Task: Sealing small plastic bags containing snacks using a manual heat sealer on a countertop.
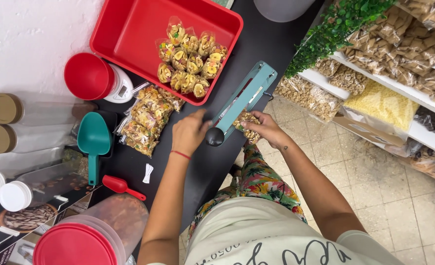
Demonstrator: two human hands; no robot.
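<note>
Hands first: your left hand [190, 131] pressed down by the black knob [214, 137] of the teal heat sealer [246, 98], fingers curled, whether gripping it I could not tell, while your right hand [268, 128] pinched a small snack bag [247, 125] under the arm. You did well to keep that bag's mouth flat and straight across the bar. Farther off, sealed bags [190, 58] stood in the red tray [129, 29].

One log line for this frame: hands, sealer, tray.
left hand: on sealer handle | right hand: holds snack bag at sealer | red tray: filled bags inside | more bags on counter
</note>
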